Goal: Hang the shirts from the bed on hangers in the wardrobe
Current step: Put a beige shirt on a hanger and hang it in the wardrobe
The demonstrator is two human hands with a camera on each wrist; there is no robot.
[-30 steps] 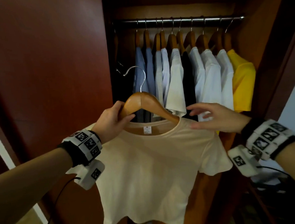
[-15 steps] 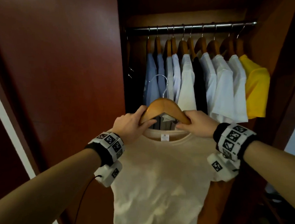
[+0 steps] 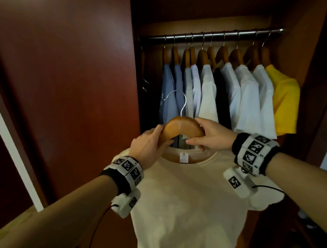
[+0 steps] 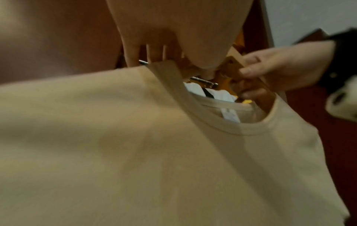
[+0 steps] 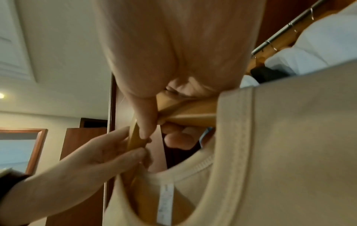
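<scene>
Black wristbands (image 3: 237, 143) with checkered white tags, seemingly cabled.

One steel rail (image 3: 211, 34) crosses the wardrobe, and ten shirts hang from it: two blue shirts (image 3: 167, 91), six pale or white shirts (image 3: 248, 97), one black shirt (image 3: 221, 95) and one yellow shirt (image 3: 285, 98). Ten wooden rail hangers (image 3: 203, 57) carry them, one each; a dark shape at the far left end I cannot count. In front is one cream shirt (image 3: 190, 197) on one more hanger, the front hanger (image 3: 181, 126), making eleven of each. Two hands show, the left hand (image 3: 148, 145) and the right hand (image 3: 214, 138), with two marked wristbands (image 3: 127, 168), one per wrist.
</scene>
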